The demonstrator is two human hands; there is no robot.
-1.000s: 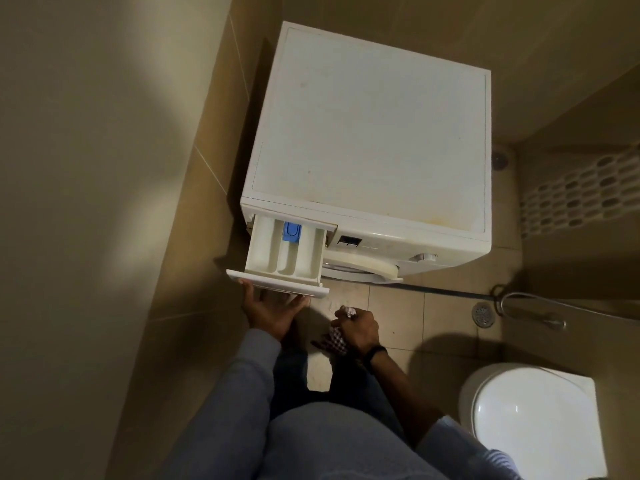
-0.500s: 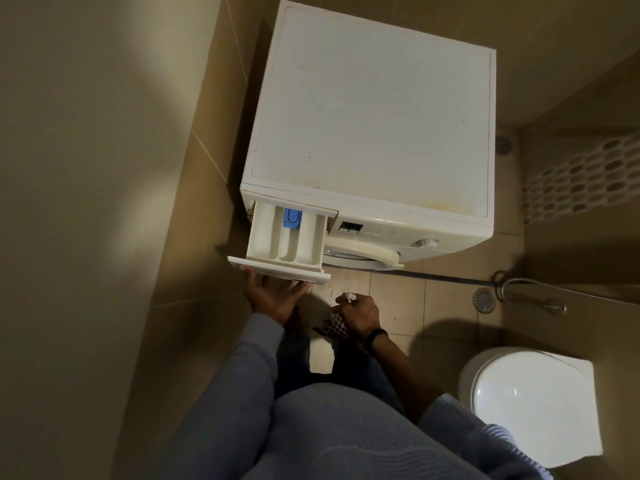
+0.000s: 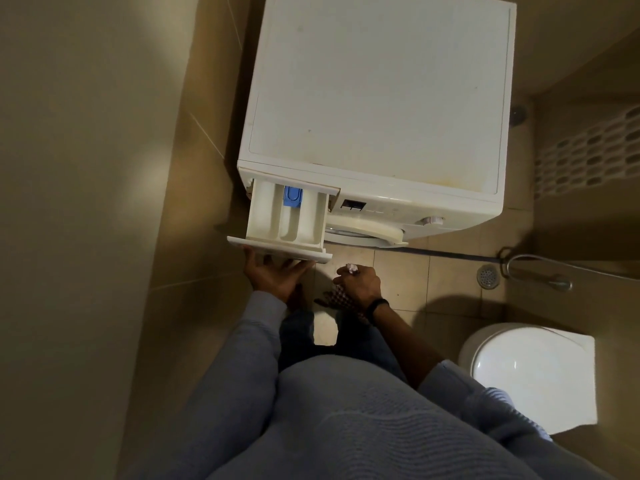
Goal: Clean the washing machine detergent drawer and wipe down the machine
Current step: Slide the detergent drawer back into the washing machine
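Fingers (image 3: 258, 259) of the left hand (image 3: 273, 277) are spreading wide, palm up, under the front panel of the detergent drawer (image 3: 287, 220), touching its lower edge. The right hand (image 3: 358, 284) is closing in a fist around a checked cloth (image 3: 341, 296), a black band circling its wrist.

Head view, room: the white washing machine (image 3: 377, 98) is standing in a corner of beige wall tiles (image 3: 207, 133), on a tiled floor (image 3: 446, 275) with a round drain (image 3: 487, 276), a metal hose (image 3: 540, 268) and a white toilet (image 3: 530, 372) to the right.

Head view, drawer: it is projecting fully out of the machine's upper left front, three compartments showing, a blue insert (image 3: 293, 196) sitting at the rear of the middle one. The cloth is hanging just right of and below the drawer, apart from it.

Compared with the earlier frame, the drawer is standing equally far out, the left hand is staying beneath it, and the right hand is keeping its grip; only the camera is shifting slightly.
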